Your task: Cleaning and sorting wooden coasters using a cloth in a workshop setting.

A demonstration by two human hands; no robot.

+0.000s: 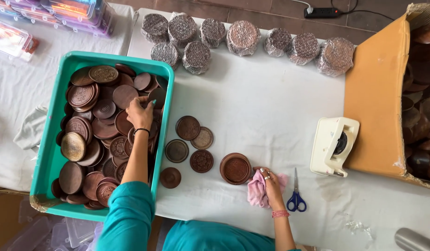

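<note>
Five loose discs: I see five brown wooden discs (189, 144) lying flat on the white table (271, 102), between the bin and the stack, none touching my hands.
Far edge: wrapped bundles of discs (243, 38) line the back of the table, well apart from both hands.
Right side: a cream tape dispenser (333, 145) sits against an open cardboard box (377, 93); blue-handled scissors (295, 197) lie just beside my right hand.
Left side: clear plastic cases (75, 11) rest at the top left corner.
Bin: the teal bin (50, 153) is piled with dark round discs, carved and plain, overlapping at all angles.
Left hand: my left hand (139, 114) is down in the bin, fingers curled over discs in the pile (92, 135); I cannot tell whether it actually grips one.
Right hand: my right hand (271, 183) is clenched on a pink cloth (257, 190), pressed to the table.
Stack: a short stack of round carved discs (235, 168), reddish brown with raised rims, stands just left of the cloth, touching or nearly so.
</note>
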